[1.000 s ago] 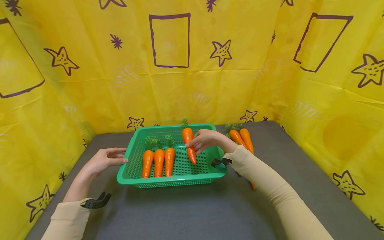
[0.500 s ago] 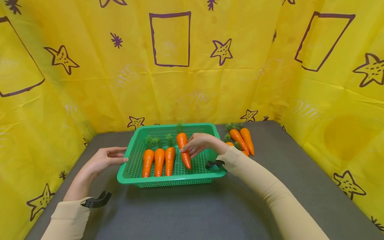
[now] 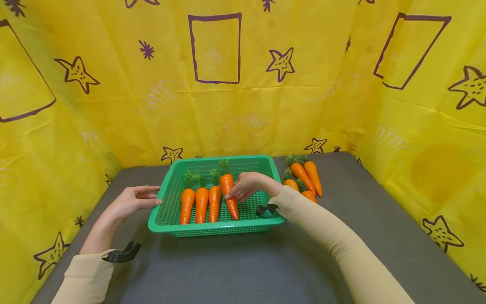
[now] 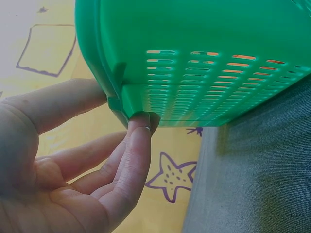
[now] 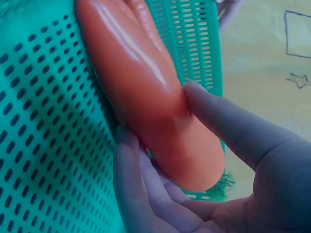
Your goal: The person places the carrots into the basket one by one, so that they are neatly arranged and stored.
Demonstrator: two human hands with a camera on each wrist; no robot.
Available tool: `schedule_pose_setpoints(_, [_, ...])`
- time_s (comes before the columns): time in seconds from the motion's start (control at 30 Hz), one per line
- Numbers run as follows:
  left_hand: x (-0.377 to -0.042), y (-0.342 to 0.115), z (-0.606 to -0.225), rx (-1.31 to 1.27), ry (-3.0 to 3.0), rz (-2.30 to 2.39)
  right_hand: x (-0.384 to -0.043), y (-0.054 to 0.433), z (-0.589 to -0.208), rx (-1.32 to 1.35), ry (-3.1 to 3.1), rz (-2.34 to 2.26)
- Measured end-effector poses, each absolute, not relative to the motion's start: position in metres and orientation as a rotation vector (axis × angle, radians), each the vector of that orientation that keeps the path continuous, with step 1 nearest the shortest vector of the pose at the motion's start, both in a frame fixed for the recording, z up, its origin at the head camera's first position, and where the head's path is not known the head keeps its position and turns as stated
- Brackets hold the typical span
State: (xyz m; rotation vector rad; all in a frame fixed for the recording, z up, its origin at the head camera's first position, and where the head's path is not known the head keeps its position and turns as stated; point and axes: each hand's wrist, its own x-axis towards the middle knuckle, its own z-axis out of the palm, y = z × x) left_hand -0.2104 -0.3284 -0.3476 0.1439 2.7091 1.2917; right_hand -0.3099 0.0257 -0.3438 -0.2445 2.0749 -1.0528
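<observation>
My right hand (image 3: 248, 185) pinches an orange carrot (image 3: 230, 198) between thumb and fingers, low inside the green plastic basket (image 3: 212, 227). In the right wrist view this carrot (image 5: 141, 82) slants across the basket's slotted bottom. To its left three carrots (image 3: 201, 207) lie side by side in the basket, leafy tops toward the back. At the basket's left end my left hand (image 3: 130, 202) grips the rim. The left wrist view shows this hand (image 4: 112, 170) with its thumb and fingers at the rim's edge, the fingertips tucked under the lip.
Several more carrots (image 3: 312, 173) lie on the dark grey table (image 3: 235, 270) to the right of the basket, partly hidden by my right sleeve (image 3: 315, 219). A yellow cloth (image 3: 303, 114) with star drawings walls in the table at the back and both sides.
My right hand has carried its carrot left and down into the basket, close beside the row of three. The left hand has stayed at the rim.
</observation>
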Motion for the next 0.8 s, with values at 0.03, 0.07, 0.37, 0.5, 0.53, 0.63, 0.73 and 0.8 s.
schedule_pose_setpoints(0.03, [-0.21,-0.328,-0.347,0.143,2.711,1.292,-0.31,0.025,-0.344,-0.238,2.068,-1.057])
schedule_pose_setpoints(0.07, [-0.21,-0.328,-0.347,0.14,2.715,1.29,-0.31,0.025,-0.345,-0.234,2.065,-1.056])
schedule_pose_setpoints(0.37, [-0.21,-0.328,-0.345,0.145,2.724,1.278,-0.313,0.022,-0.354,-0.237,2.073,-0.97])
schedule_pose_setpoints(0.5, [-0.21,-0.328,-0.345,0.149,2.729,1.276,-0.313,0.021,-0.356,-0.234,2.037,-0.963])
schedule_pose_setpoints(0.53, [-0.21,-0.328,-0.345,0.149,2.729,1.276,-0.314,0.021,-0.356,-0.234,2.029,-0.968])
schedule_pose_setpoints(0.63, [-0.21,-0.329,-0.345,0.148,2.723,1.28,-0.313,0.022,-0.355,-0.223,2.003,-1.003])
schedule_pose_setpoints(0.73, [-0.21,-0.328,-0.346,0.142,2.719,1.28,-0.313,0.024,-0.354,-0.228,2.015,-1.001])
schedule_pose_setpoints(0.8, [-0.21,-0.328,-0.346,0.143,2.714,1.285,-0.313,0.026,-0.353,-0.236,2.03,-0.992])
